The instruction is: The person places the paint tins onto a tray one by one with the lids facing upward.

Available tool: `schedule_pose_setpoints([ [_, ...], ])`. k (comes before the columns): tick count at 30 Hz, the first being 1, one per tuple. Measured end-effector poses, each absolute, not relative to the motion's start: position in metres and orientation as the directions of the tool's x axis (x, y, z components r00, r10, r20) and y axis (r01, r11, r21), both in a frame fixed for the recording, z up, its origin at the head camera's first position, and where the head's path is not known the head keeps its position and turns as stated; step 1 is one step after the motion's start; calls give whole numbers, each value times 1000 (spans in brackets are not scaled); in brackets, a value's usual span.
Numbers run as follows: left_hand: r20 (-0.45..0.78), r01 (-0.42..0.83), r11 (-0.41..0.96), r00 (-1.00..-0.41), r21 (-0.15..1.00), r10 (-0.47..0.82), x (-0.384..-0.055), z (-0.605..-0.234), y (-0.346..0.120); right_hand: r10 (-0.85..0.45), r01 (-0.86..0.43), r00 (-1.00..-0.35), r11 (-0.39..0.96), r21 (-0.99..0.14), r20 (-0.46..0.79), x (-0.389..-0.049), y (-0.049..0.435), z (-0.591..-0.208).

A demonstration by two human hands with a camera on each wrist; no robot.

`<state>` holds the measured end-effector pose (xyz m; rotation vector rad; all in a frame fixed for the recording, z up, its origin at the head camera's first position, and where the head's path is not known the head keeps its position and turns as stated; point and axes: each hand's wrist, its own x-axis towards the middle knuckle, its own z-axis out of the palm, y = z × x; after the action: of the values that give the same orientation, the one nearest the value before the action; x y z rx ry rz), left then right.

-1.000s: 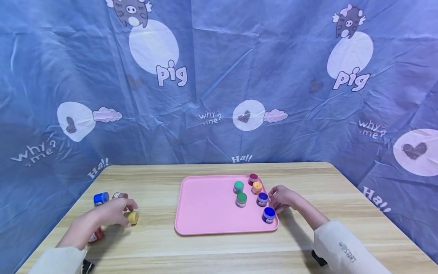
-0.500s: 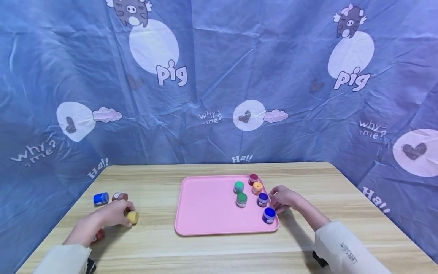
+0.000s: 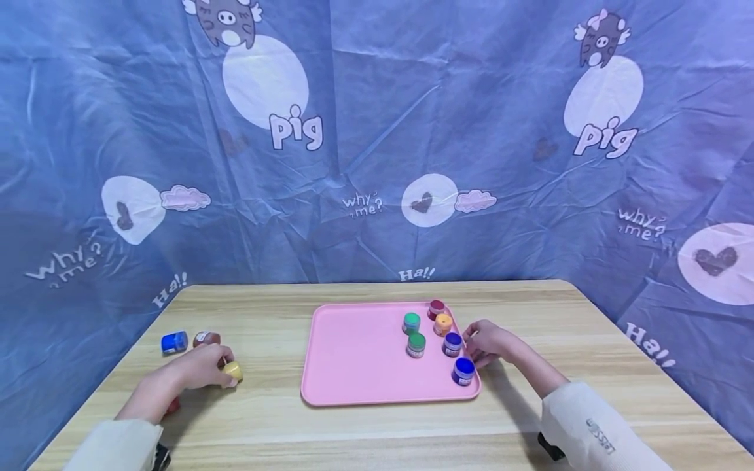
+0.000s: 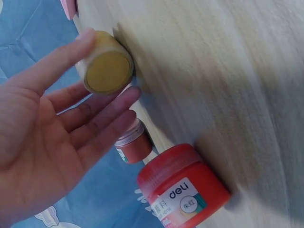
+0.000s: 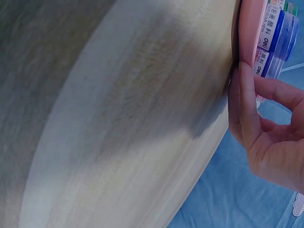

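On the left of the table, my left hand (image 3: 203,367) pinches a yellow paint jar (image 3: 233,371) between thumb and fingers. In the left wrist view the thumb lies along the side of this yellow jar (image 4: 110,71), with its round yellow end facing the camera. A red paint jar (image 4: 183,187) lies on its side near the hand, mostly covered in the head view. Just beyond are a brown jar (image 3: 207,338) and a blue jar (image 3: 175,342), both lying down. My right hand (image 3: 487,341) touches the right rim of the pink tray (image 3: 353,353) with its fingertips.
Upright on the tray's right part stand a light green jar (image 3: 411,323), a darker green jar (image 3: 415,345), a dark red jar (image 3: 436,309), an orange jar (image 3: 443,325), a purple jar (image 3: 452,345) and a deep blue jar (image 3: 463,371). A blue patterned curtain (image 3: 377,163) hangs behind the table.
My left hand has closed its fingers around the yellow jar and shifted slightly right, tipping the jar a little. My right hand stays at the tray rim.
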<state>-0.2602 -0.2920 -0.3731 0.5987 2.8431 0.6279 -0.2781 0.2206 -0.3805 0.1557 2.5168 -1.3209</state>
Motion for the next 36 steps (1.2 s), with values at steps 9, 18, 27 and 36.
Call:
schedule_pose_setpoints([
  [9,48,442,740,-872,507,487,-262,-369,-293,-42,230,-950,573,-786,-308,-277,220,-380],
  [18,69,546,611,-776,573,627,-266,-372,-295,-44,223,-951,586,-779,-306,-276,220,-379],
  [27,-37,416,703,-847,576,531,-259,-368,-296,-40,232,-949,586,-776,-313,-277,220,-379],
  [36,-84,370,808,-887,458,454,-256,-365,-290,-55,224,-950,568,-792,-307,-276,220,-380],
])
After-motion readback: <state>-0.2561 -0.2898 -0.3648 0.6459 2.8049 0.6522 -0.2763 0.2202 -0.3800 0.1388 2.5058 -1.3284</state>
